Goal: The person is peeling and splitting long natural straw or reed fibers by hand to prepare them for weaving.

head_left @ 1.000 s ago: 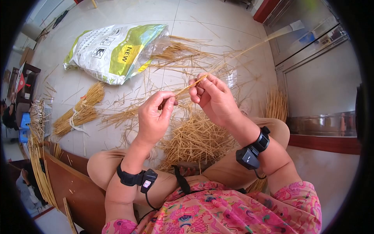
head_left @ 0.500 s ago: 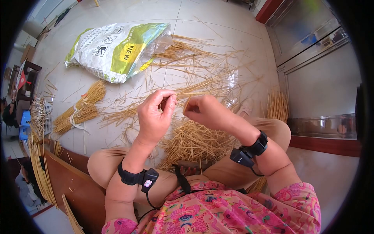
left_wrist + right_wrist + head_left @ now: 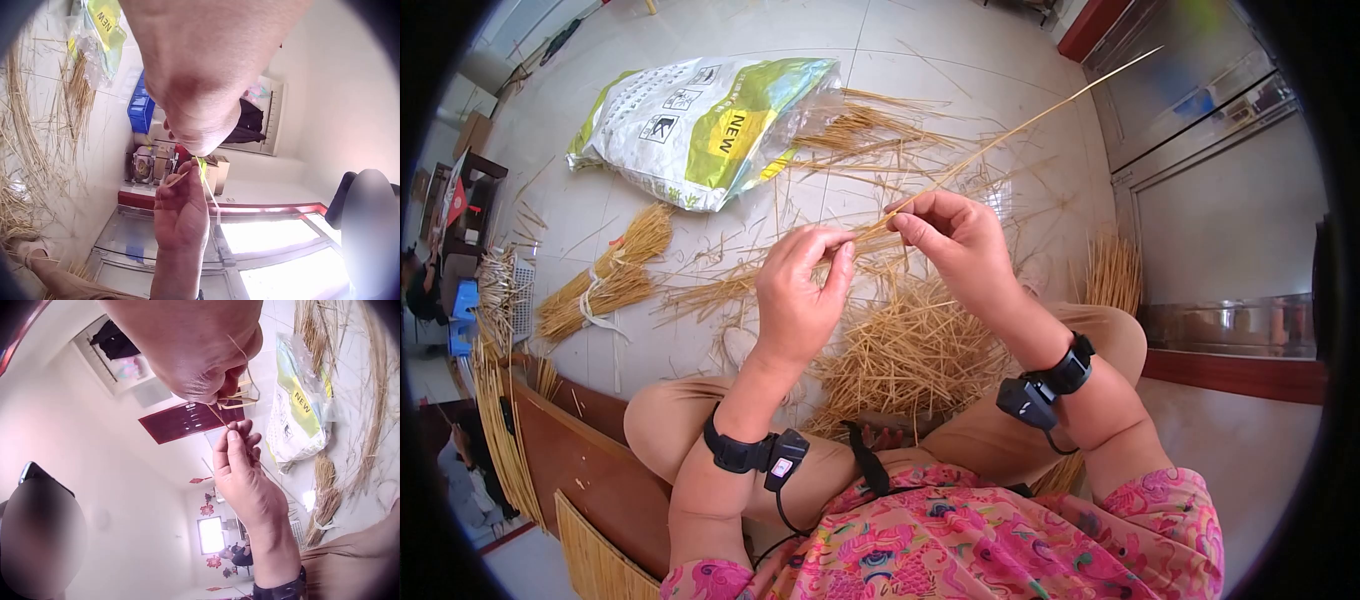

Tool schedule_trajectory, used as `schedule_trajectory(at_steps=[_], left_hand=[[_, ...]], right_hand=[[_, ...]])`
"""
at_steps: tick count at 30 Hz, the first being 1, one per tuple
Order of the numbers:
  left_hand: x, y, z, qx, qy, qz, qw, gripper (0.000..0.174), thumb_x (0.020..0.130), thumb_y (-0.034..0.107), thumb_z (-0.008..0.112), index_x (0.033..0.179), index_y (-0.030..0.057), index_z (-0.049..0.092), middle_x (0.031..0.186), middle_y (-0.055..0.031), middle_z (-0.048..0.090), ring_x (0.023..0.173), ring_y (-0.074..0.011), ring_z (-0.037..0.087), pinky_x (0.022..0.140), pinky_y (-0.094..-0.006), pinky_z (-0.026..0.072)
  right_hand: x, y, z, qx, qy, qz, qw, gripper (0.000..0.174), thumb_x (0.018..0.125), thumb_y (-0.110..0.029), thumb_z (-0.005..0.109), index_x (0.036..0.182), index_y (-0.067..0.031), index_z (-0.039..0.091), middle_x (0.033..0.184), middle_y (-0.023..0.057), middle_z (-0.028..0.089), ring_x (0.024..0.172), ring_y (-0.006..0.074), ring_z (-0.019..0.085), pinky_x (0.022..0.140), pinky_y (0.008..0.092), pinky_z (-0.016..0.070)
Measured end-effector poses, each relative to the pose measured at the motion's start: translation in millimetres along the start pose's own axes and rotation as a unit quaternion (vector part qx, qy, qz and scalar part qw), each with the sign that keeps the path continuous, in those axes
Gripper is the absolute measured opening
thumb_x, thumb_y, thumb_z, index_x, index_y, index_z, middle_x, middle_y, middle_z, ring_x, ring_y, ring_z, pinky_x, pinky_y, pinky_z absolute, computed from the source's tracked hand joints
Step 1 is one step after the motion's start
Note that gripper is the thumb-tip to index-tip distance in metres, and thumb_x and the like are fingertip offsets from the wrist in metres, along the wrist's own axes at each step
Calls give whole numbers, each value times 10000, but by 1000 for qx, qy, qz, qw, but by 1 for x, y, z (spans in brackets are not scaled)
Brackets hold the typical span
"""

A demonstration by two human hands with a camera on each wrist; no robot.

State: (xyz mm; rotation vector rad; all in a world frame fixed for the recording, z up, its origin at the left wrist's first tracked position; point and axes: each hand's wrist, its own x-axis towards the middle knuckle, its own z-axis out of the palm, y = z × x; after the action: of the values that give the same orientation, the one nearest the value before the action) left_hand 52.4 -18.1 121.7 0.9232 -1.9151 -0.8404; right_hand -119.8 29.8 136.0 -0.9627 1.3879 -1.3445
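A long, thin straw stalk (image 3: 1040, 117) slants up to the right from between the two hands. Its lower part is pinched between thumb and fingers of my left hand (image 3: 795, 300). Close beside it, my right hand (image 3: 960, 245) pinches the same stalk a little higher, thumb against forefinger. Thin yellow strips (image 3: 244, 402) stick out from the right fingers in the right wrist view. The left wrist view shows the right hand (image 3: 181, 215) from the palm side, fingers bent. Below the hands, a heap of short straw pieces (image 3: 905, 350) lies between the person's legs.
A white and green bag (image 3: 685, 140) with straw at its mouth lies ahead. A tied straw bundle (image 3: 610, 275) is on the left, another bundle (image 3: 1112, 272) by the metal door (image 3: 1220, 220). Loose stalks (image 3: 720, 295) strew the floor. A brown wooden board (image 3: 590, 450) stands lower left.
The right hand turned over and dipped toward the left hand, then rose again to pinch the stalk. The broad pale piece at the stalk's far end no longer shows. The left hand barely moved.
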Motion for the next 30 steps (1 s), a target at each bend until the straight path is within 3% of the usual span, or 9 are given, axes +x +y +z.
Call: schedule_trajectory(at_steps=[3,4,6,9,16,19,24,27,30], left_hand=[[10,-1,-2,15,8,45,999,186,765,56,661,948,46,631,877,-78,609,777,-215,576,718,-320,461],[14,1,-3,15,7,52,999,214,761,61,668,971,48,635,898,-78,608,809,-223,577,748,-328,459],[24,8,-3,-17,-18,47,999,228,757,68,677,980,41,641,883,-73,610,807,-218,583,733,-321,468],[35,16,2,-64,-63,42,995,207,762,65,678,965,28,658,859,-70,606,791,-196,587,704,-294,474],[47,21,-2,-169,-86,12,982,148,839,51,621,966,3,680,806,-56,600,753,-120,587,688,-235,469],[42,18,-4,-146,-91,-29,985,155,858,66,610,978,-8,675,814,-58,606,779,-114,588,705,-235,468],[36,19,-8,-166,-81,-41,982,170,875,77,596,993,-22,667,917,-58,624,798,-95,544,725,-218,446],[34,17,-11,-174,-61,-53,981,168,878,84,594,986,-21,667,933,-62,629,767,-85,529,702,-216,442],[34,15,-15,-178,-31,-55,982,163,881,91,592,968,-24,667,946,-69,634,755,-76,521,688,-213,440]], right_hand=[[-3,-4,3,-186,36,-65,980,80,789,-46,658,858,-8,643,737,29,613,640,84,543,572,227,443],[-3,-4,4,-231,36,-131,963,81,771,-42,662,843,-12,640,732,46,609,635,113,552,568,246,449],[1,-1,6,-312,37,-263,912,86,736,-34,671,813,-19,633,722,79,601,623,171,569,560,283,461],[4,-4,8,-334,13,-310,890,105,691,-27,670,780,-20,615,709,108,586,626,241,567,566,326,473],[7,-16,12,-294,35,-274,915,87,693,-20,649,762,-10,597,677,102,582,601,220,571,564,309,475],[3,-18,14,-258,39,-231,937,74,702,-17,646,753,-5,592,680,97,586,586,189,571,557,289,473],[2,-10,20,-220,42,-186,957,44,731,-11,620,748,4,583,672,61,586,581,124,562,549,257,461],[5,2,20,-60,15,-49,997,46,774,-28,584,785,10,560,673,28,579,596,94,561,552,232,454],[6,0,21,36,-8,12,999,63,819,-56,540,825,6,533,682,11,567,602,79,557,535,209,432]])
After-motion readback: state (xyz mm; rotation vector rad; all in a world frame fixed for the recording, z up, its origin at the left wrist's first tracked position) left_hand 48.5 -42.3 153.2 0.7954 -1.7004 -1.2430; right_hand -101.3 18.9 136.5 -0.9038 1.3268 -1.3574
